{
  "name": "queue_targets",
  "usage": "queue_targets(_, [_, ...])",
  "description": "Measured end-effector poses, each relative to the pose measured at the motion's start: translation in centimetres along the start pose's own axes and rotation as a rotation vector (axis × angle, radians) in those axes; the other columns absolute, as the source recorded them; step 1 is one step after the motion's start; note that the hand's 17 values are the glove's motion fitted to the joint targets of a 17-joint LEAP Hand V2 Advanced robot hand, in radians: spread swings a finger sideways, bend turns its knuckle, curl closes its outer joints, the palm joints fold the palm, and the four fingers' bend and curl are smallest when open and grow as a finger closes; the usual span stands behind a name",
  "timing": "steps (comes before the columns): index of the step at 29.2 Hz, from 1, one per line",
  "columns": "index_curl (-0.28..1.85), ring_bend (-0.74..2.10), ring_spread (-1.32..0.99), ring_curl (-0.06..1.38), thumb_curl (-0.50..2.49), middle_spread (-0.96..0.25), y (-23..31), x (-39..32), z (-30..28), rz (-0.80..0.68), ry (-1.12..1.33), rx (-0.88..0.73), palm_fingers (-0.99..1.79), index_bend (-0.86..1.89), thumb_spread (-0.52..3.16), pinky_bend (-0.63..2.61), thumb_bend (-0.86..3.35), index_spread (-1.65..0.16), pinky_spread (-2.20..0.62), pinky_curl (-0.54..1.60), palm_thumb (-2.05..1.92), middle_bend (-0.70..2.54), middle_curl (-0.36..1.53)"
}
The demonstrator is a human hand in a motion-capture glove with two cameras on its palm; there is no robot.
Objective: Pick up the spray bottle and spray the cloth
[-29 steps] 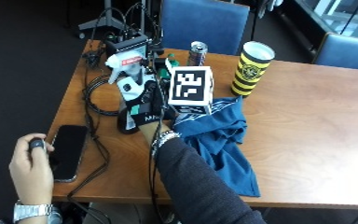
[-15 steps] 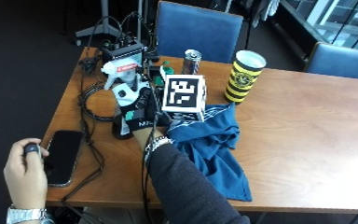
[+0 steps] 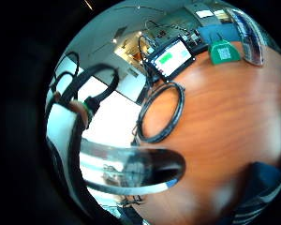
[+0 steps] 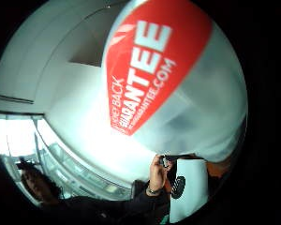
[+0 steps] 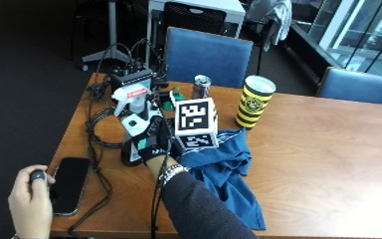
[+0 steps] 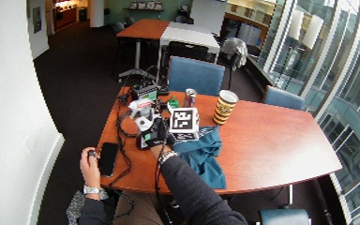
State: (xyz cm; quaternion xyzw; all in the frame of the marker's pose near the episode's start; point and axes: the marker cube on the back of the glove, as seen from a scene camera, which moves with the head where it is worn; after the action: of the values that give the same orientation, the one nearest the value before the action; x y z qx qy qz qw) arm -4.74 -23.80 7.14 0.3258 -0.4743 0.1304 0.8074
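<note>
On the table (image 5: 323, 149) stood one spray bottle (image 5: 133, 104), one blue cloth (image 5: 227, 172), one can (image 5: 201, 87), one striped cup (image 5: 254, 102), and one phone (image 5: 68, 184).

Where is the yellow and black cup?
In the outside view the cup stands on the table near its far edge, right of the can and just behind the blue cloth.

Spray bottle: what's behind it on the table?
Behind the spray bottle sits a black box with cables, and a can off to its side. The gloved hand covers the bottle's lower body.
</note>
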Motion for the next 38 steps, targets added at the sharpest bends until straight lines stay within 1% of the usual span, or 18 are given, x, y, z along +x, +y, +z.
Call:
queue_targets(2, [0.57, 0.65, -0.22, 0.44, 0.66, -0.22, 0.7, 0.5, 0.3, 0.013, 0.019, -0.041, 1.22, 0.20, 0.73, 0.50, -0.04, -0.29, -0.29, 0.39, 0.91, 0.53, 0.54])
queue_targets(4, [0.56, 0.58, -0.22, 0.42, 0.65, -0.23, 1.2, 0.8, 0.4, 0.018, 0.039, -0.071, 1.02, 0.18, 0.76, 0.43, -0.03, -0.30, -0.22, 0.38, 0.91, 0.49, 0.53])
queue_targets(6, [0.55, 0.52, -0.21, 0.41, 0.64, -0.23, 1.5, 1.0, 0.3, 0.018, 0.060, -0.089, 0.88, 0.17, 0.78, 0.39, -0.03, -0.31, -0.16, 0.38, 0.91, 0.45, 0.51])
queue_targets(12, [0.51, 0.41, -0.15, 0.39, 0.59, -0.19, 2.8, 1.0, -1.4, -0.018, 0.203, -0.159, 0.64, 0.13, 0.82, 0.40, -0.05, -0.31, 0.02, 0.38, 0.86, 0.27, 0.45])
queue_targets(19, [0.43, 0.36, -0.10, 0.36, 0.55, -0.14, 4.6, -0.3, -5.1, -0.089, 0.535, -0.263, 0.54, 0.10, 0.86, 0.46, -0.03, -0.32, 0.12, 0.37, 0.84, 0.15, 0.40])
queue_targets(23, [0.40, 0.35, -0.08, 0.35, 0.52, -0.11, 5.6, -2.1, -6.8, -0.160, 0.670, -0.418, 0.48, 0.11, 0.88, 0.49, -0.04, -0.34, 0.15, 0.38, 0.82, 0.14, 0.37])
queue_targets(26, [0.39, 0.33, -0.06, 0.35, 0.49, -0.09, 7.1, -3.7, -7.8, -0.263, 0.761, -0.541, 0.43, 0.14, 0.90, 0.48, -0.06, -0.35, 0.18, 0.37, 0.76, 0.15, 0.36])
queue_targets(29, [0.37, 0.32, -0.05, 0.34, 0.46, -0.08, 8.7, -5.4, -9.0, -0.380, 0.819, -0.589, 0.40, 0.14, 0.91, 0.49, -0.08, -0.36, 0.20, 0.37, 0.68, 0.15, 0.35])
queue_targets(31, [0.36, 0.32, -0.05, 0.34, 0.44, -0.09, 9.6, -6.4, -9.6, -0.427, 0.834, -0.617, 0.40, 0.14, 0.92, 0.49, -0.08, -0.37, 0.21, 0.37, 0.63, 0.16, 0.34])
queue_targets(35, [0.34, 0.33, -0.06, 0.34, 0.41, -0.10, 11.5, -7.7, -10.5, -0.454, 0.887, -0.704, 0.42, 0.13, 0.93, 0.48, -0.07, -0.39, 0.21, 0.36, 0.55, 0.17, 0.34])
queue_targets(38, [0.33, 0.33, -0.06, 0.34, 0.39, -0.10, 12.7, -8.2, -10.9, -0.472, 0.944, -0.739, 0.42, 0.13, 0.93, 0.48, -0.06, -0.40, 0.21, 0.36, 0.52, 0.18, 0.33])
